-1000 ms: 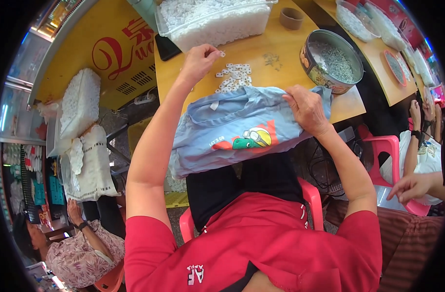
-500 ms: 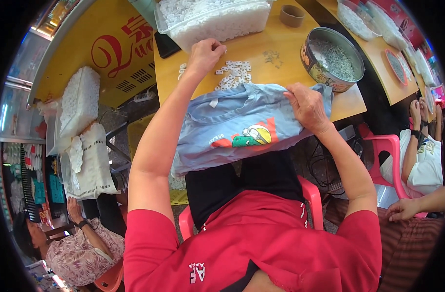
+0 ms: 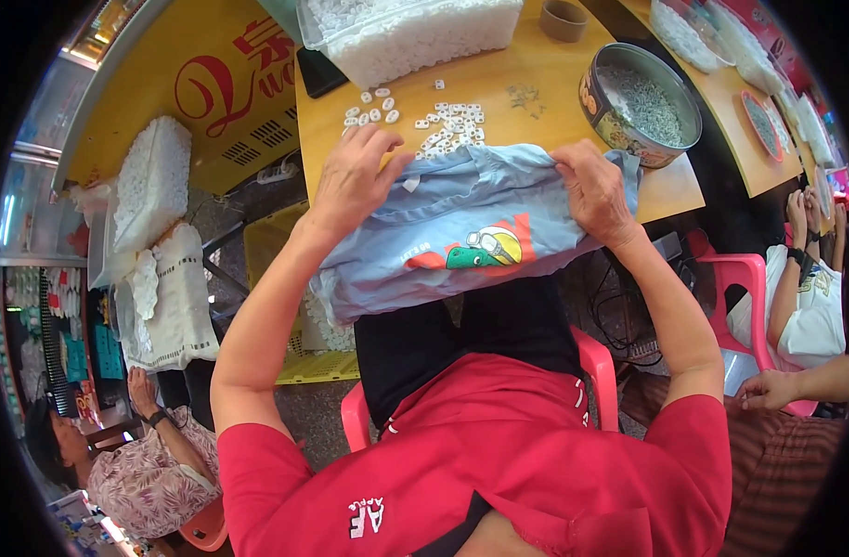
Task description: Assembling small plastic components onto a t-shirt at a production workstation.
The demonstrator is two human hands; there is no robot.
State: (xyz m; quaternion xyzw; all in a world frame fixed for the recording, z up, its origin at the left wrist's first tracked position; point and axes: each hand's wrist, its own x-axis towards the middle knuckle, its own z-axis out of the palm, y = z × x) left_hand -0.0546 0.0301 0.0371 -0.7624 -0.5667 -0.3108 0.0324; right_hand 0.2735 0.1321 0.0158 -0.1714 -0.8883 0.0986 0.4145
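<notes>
Two bare hands on one light blue shirt (image 3: 461,232), which lies spread over the person's lap and up onto the near edge of the yellow wooden desk (image 3: 536,121).

Left hand (image 3: 355,176): grip closed on the shirt's upper left edge, fingers curled over the cloth near the collar, pinching it.

Right hand (image 3: 596,190): grip closed on the shirt's upper right edge, fingers bunched into the folded cloth.

Shirt: between the two grips, its top hem stretched from one to the other; a cartoon print (image 3: 480,249) in red, green and yellow sits below and between the grips, facing up.

Small white plastic pieces (image 3: 443,125): scattered loose on the desk just beyond the left grip, not touching it.

Clear plastic tub (image 3: 415,32): farther beyond the left grip, at the far side of the desk, full of the same white pieces.

Round metal tin (image 3: 640,102): just beyond the right grip, near it, holding a heap of small grey metal bits.

Roll of tape (image 3: 565,19): well beyond the right grip, beside the tub.

Pink plastic chair (image 3: 591,362): under the person, below both grips.

Other people: one in a flowered top (image 3: 146,473) far off on the left-grip side; another person's hand (image 3: 768,390) low down on the right-grip side.
</notes>
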